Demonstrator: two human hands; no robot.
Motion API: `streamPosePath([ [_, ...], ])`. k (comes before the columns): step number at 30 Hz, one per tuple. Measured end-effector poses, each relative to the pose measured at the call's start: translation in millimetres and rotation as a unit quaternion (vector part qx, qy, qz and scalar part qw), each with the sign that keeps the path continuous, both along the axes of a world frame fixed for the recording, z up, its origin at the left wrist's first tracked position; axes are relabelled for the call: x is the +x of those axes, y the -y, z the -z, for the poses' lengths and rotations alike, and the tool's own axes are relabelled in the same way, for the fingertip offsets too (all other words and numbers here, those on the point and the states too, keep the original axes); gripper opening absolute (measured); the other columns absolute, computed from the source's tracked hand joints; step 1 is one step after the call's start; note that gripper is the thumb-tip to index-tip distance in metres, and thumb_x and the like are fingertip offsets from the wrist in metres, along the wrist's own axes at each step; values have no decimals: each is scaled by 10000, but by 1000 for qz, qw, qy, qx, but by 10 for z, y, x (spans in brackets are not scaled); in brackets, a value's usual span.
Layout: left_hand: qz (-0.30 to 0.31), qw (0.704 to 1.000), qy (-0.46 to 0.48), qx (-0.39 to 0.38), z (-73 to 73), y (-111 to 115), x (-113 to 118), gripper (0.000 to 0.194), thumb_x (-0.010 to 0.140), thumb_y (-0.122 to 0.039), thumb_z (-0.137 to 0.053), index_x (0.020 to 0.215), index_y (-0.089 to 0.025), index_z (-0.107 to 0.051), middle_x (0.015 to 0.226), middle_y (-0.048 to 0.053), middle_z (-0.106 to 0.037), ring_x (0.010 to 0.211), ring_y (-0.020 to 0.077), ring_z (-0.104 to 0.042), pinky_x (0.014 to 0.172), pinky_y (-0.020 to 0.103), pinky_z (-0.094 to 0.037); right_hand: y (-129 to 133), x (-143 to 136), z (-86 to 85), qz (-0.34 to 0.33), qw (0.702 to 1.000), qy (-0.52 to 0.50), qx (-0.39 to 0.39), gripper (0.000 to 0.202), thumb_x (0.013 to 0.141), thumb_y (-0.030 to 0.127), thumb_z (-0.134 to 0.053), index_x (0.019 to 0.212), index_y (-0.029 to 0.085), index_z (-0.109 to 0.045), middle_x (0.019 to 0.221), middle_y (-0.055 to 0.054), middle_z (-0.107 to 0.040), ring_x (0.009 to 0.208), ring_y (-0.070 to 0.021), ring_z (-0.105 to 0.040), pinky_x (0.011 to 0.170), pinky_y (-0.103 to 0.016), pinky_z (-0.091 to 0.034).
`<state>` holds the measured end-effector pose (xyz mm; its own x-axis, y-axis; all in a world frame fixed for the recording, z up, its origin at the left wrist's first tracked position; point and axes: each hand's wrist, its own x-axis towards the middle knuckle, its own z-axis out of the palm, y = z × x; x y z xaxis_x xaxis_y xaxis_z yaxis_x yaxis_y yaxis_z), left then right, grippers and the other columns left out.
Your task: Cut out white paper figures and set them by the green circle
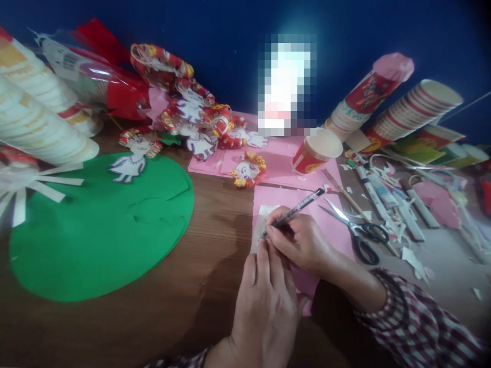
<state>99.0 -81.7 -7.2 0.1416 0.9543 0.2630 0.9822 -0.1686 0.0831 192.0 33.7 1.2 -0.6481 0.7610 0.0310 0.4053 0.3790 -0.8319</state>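
cutout of white doll-shaped paper [128, 166] lies seemingly finished on round green paper [95, 235]. left hand [266, 301], fingers nearly straight, steadies a part-marked, pale rectangular paper slip [263, 220]; right hand [307, 243], fingers curled, pinches a slim black plastic pen [297, 209].

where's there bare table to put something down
Bare wooden table shows between the green paper and the left hand, and below the green paper's near edge. The right side is crowded with scissors, markers and scraps; the back with cups and paper figures.
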Motion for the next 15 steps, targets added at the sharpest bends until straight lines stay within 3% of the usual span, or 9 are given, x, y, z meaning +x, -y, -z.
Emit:
streamPosePath([
  [15, 5, 1000, -6, 20, 18, 4, 0, 542, 822, -449, -595, 1143, -16, -646, 1183, 210, -637, 1120, 321, -555, 897, 427, -464, -24, -1, -2, 30, 999, 15, 14, 48, 881, 199, -497, 844, 189, -526, 696, 9, -567, 577, -115, -527, 541, -218, -418],
])
